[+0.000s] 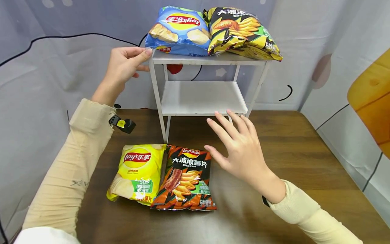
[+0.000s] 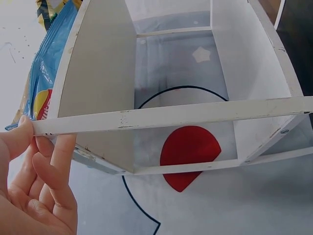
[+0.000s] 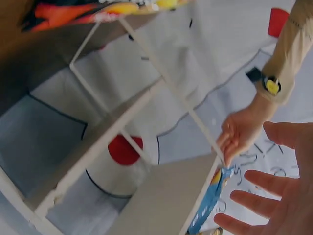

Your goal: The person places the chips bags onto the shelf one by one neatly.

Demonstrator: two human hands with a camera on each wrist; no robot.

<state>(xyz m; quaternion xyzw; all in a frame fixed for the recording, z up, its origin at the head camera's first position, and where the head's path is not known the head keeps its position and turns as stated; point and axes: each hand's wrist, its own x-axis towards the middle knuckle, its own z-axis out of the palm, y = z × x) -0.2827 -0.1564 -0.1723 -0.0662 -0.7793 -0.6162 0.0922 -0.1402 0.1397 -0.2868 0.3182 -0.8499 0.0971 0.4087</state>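
My left hand [image 1: 126,62] pinches the upper left front corner of a white two-tier shelf rack [image 1: 210,61], thumb on one side and fingertips on the other. In the left wrist view, the fingers [image 2: 61,161] curl at the end of a white post. My right hand [image 1: 240,149] is raised in front of the rack's lower tier, fingers spread, holding nothing. On the top tier lie a blue Lay's chip bag [image 1: 182,30] and a black-and-yellow chip bag [image 1: 240,32], leaning against each other.
On the wooden table [image 1: 274,162] lie a yellow Lay's chip bag [image 1: 138,173] and a black-and-orange chip bag [image 1: 186,178], side by side before the rack. A patterned curtain [image 1: 76,67] hangs behind. A black cable [image 1: 73,34] runs along it.
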